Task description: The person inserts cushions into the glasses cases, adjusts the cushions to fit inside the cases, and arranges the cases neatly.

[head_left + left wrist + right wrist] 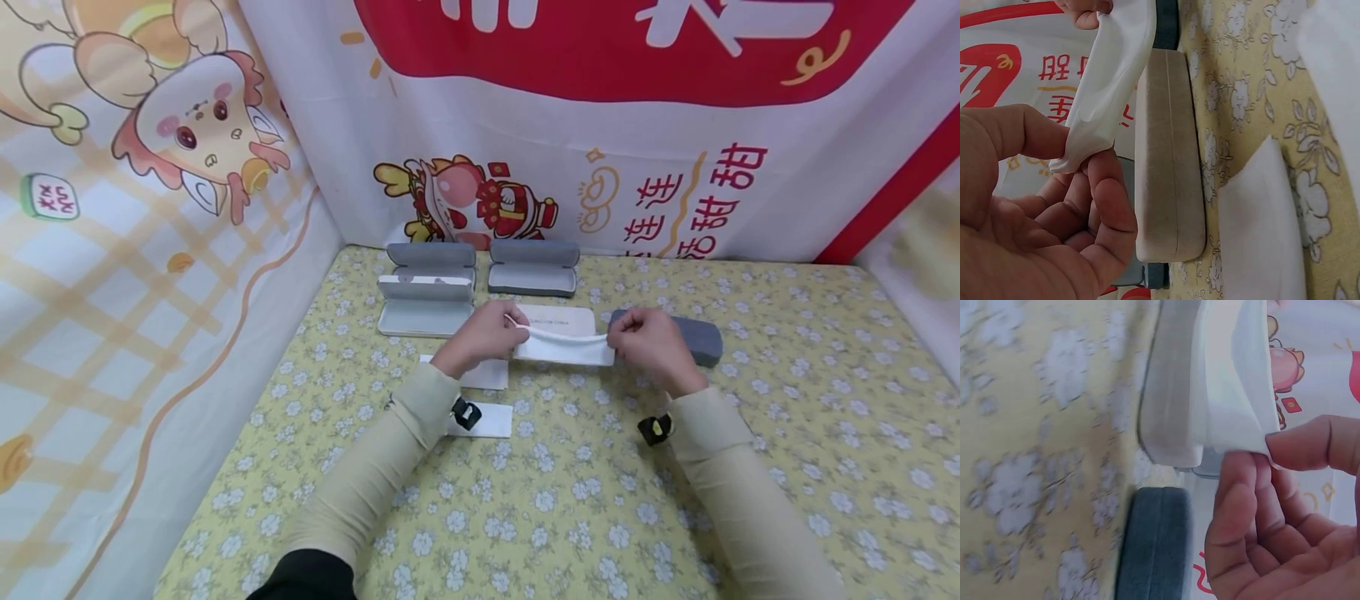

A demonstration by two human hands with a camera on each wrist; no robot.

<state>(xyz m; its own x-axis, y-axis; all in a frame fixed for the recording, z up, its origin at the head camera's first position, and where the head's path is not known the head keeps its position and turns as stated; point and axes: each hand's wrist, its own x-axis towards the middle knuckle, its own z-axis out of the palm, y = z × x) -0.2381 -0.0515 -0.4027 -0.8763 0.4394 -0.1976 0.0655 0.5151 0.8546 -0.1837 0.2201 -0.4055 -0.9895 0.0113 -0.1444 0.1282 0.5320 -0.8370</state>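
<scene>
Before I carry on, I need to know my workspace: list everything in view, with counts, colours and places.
Held cloth: one, white, stretched between the hands
Folded cloths: two, white, on the table near the left forearm
Open cases: three, greyish inside, two side by side at the back, one before the left of these
Pale closed case: one, off-white, beyond the held cloth
Dark closed case: one, grey-blue, beside the right hand
Tablecloth: one, yellow with white flowers, under everything
Backdrop: one, white and red, behind the table
Side cloth: one, white with tan checks, left
Wrist devices: two, black, one per wrist
Sleeves: two, beige, on the forearms
Left hand: one, bare, pinching the held cloth's left end
Right hand: one, bare, pinching its right end
</scene>
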